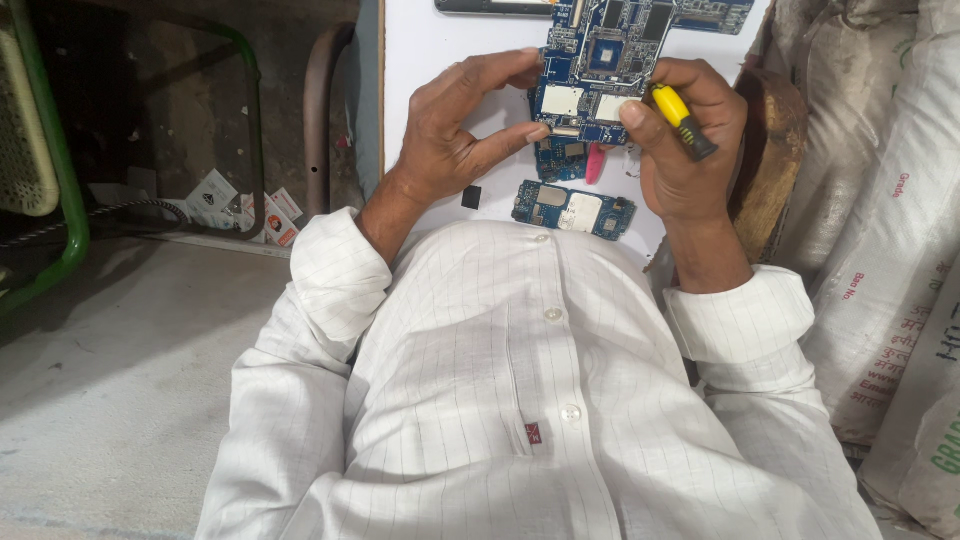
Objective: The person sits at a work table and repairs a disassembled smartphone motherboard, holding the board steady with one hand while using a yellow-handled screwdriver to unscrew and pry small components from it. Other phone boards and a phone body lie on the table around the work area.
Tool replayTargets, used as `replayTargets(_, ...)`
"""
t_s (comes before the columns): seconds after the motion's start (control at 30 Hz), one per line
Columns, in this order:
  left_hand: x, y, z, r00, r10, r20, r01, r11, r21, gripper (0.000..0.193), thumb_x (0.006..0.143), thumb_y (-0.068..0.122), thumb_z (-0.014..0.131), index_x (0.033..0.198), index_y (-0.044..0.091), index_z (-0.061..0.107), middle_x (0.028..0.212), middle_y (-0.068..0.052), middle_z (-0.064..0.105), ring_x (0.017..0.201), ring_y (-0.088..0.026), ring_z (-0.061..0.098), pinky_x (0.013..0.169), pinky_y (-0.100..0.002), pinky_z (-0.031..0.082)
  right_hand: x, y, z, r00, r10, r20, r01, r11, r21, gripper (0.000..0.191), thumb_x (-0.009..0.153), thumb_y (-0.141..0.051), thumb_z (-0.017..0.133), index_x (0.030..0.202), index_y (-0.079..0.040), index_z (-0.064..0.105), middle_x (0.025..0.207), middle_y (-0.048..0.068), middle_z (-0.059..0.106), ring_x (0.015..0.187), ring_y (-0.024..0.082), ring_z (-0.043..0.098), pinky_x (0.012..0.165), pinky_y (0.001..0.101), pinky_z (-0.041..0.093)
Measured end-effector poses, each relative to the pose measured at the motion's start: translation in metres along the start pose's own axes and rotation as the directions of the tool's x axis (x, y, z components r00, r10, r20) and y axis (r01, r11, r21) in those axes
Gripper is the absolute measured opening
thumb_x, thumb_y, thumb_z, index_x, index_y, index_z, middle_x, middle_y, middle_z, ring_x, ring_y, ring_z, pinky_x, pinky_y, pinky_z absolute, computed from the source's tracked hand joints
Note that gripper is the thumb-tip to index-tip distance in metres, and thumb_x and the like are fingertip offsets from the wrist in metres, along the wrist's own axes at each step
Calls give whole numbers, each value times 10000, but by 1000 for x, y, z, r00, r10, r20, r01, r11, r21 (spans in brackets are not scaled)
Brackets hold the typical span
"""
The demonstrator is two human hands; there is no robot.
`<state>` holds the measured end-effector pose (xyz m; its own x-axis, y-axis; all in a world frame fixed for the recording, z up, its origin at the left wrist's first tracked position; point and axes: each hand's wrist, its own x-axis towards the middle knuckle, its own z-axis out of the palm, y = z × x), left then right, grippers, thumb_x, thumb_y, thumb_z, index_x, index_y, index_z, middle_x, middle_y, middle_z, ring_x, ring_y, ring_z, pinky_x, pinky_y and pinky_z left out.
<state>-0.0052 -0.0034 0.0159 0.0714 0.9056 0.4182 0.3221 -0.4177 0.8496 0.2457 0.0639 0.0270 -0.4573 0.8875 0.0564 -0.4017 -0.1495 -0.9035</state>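
A large blue circuit board (600, 70) is held up above a white work surface (430, 50), near the top middle of the view from the head camera. It is covered with small chips, silver shielding cans and connectors, and its far edge runs out of the frame. The board is pinched along its near left edge by the left hand (455, 130), with the thumb under the lower edge and the fingers curled over the top. The right hand (685, 140) is closed around a small screwdriver with a yellow and black handle (680, 118), while its thumb is pressed against the board's lower right corner. The tip of the tool cannot be seen.

The board is judged to be light, thin and stiff, yet fragile: it would be safest taken by its bare edges, away from the soldered parts and connectors, and not flexed.

Just below the held board, a smaller blue board (573, 209) lies flat on the white surface, and another blue fragment (560, 158) and a pink piece (595, 165) lie between the two. A small black square part (471, 197) rests beside the left wrist. A white checked shirt (520, 400) fills the lower view. Pale woven sacks (880, 200) are stacked at the right, and a green metal frame (50, 180) stands at the left over a concrete floor (120, 380).
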Motion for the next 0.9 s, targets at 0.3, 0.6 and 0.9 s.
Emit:
replayTargets(0.3,0,0,1,1000,14,21,-15,999,50,737,913,309,908,1509,226,484,1326,-61,707,1207,-198,723,1035,-342,629,-2,-1,-1,1000,27,-5,-27,1000,12,264,1045,-55,765,1261,39,646,1137,131,732,1023,128,702,989,264,589)
replayTargets(0.6,-2,-2,4,1000,-21,0,21,1000,17,676,885,342,913,1429,211,534,1321,-51,703,1194,-209,733,1020,-346,639,-2,0,-4,999,34,11,-34,999,8,277,1037,-58,760,1265,46,640,1140,133,731,1011,124,698,972,260,592)
replayTargets(0.9,-1,-5,5,1000,4,3,-4,1000,27,701,854,340,951,1403,193,541,1360,-78,666,1191,-222,727,1045,-376,655,-2,-1,-4,999,49,11,-49,999,3,290,1048,-70,757,1284,51,641,1141,127,732,997,115,695,949,241,580)
